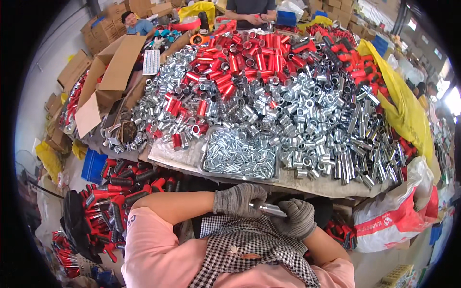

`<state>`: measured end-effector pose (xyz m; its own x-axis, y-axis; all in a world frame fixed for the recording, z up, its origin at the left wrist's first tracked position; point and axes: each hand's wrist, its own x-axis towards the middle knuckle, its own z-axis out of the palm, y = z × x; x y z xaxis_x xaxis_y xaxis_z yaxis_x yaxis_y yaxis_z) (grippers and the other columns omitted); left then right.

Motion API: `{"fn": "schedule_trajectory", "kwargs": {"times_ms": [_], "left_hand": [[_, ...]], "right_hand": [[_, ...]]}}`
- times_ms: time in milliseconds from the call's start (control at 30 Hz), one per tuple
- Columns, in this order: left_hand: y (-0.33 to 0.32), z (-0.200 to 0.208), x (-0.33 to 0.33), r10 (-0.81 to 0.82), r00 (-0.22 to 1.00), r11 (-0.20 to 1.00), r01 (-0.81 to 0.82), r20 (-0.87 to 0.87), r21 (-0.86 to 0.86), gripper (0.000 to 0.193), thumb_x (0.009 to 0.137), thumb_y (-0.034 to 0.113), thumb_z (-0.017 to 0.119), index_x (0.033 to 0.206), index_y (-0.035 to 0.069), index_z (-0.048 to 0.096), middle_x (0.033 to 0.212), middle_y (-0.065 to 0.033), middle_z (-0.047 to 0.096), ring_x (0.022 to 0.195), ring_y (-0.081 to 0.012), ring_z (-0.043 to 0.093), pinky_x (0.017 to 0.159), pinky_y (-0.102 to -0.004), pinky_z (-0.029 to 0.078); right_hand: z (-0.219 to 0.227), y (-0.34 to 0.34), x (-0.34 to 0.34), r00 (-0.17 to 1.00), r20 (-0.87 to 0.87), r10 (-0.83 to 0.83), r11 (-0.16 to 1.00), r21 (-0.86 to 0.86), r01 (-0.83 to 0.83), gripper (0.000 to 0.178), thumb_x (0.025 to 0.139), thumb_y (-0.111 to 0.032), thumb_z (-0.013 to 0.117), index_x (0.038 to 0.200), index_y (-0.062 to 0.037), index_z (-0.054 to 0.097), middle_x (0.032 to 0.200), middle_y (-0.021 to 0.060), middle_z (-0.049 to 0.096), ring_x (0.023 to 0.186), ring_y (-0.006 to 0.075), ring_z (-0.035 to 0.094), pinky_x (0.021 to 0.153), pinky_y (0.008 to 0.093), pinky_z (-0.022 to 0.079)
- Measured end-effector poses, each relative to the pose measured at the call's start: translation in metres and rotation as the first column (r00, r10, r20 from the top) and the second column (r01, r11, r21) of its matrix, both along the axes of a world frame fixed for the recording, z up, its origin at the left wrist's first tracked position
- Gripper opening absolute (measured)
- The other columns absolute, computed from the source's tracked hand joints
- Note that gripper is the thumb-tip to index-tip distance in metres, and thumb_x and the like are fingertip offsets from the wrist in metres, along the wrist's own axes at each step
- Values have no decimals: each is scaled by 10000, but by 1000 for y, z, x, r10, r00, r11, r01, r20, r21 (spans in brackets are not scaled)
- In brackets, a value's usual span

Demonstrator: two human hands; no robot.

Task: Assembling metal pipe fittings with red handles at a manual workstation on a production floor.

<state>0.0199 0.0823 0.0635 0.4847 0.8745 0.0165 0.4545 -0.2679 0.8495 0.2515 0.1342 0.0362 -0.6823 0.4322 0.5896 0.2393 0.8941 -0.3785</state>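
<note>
Both my hands wear grey knitted gloves and meet in front of my chest, just off the table's near edge. A shiny metal tube (272,210) runs between them, slightly tilted. My left hand (242,200) is closed at the tube's left end, its fingertips pressed together there. Around the right end my right hand (297,218) is wrapped. Whether a smaller part is pinched in the left fingers is hidden. Closest to my hands on the table stands a clear plastic tray (206,168) filled with small silver pins (242,152).
Silver metal sleeves (307,113) and red tubes (259,60) heap across the table (331,188). A cardboard box (115,72) is at left, a yellow sheet (403,105) at right. Red-black handles (120,197) pile below left; a white-red sack (394,216) hangs right. Two people are across the table.
</note>
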Motion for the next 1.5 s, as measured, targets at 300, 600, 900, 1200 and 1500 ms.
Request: {"fn": "schedule_trajectory", "kwargs": {"times_ms": [300,600,900,1200,1500], "left_hand": [[9,22,-10,100,977,987,-121,-190,-107,399,688,326,800,895,43,608,804,-94,644,733,-215,617,655,-341,477],[6,22,-11,8,934,990,-57,-358,-126,447,752,431,717,950,36,647,841,-155,664,787,-298,650,704,-379,505],[16,27,-22,-48,932,978,-29,-359,-205,461,722,445,714,909,27,660,803,-160,660,758,-296,648,675,-380,500],[56,43,-34,-144,932,971,69,-332,-228,448,736,401,729,990,38,660,836,-137,674,792,-253,657,703,-360,503],[274,115,-64,625,192,776,-42,-757,630,628,810,268,646,1373,126,408,1409,-139,425,1256,-315,462,1070,-446,332]], "right_hand": [[6,17,6,968,210,135,983,-149,-105,519,742,-337,715,1142,-34,581,767,119,632,648,301,622,550,406,493],[16,9,8,935,328,135,971,-230,-60,456,779,-256,646,1168,-32,563,865,149,644,716,337,628,611,429,510],[-6,10,-2,938,209,278,926,-319,-203,549,799,-224,621,1273,4,465,881,198,622,715,360,617,617,456,490],[-1,24,-11,977,161,139,972,-212,-103,511,768,-199,661,1225,-11,527,813,157,639,635,331,627,541,417,503],[-20,37,5,999,-52,11,847,-530,-37,411,854,-102,569,1250,-28,485,902,153,669,749,271,660,645,353,524]]}}
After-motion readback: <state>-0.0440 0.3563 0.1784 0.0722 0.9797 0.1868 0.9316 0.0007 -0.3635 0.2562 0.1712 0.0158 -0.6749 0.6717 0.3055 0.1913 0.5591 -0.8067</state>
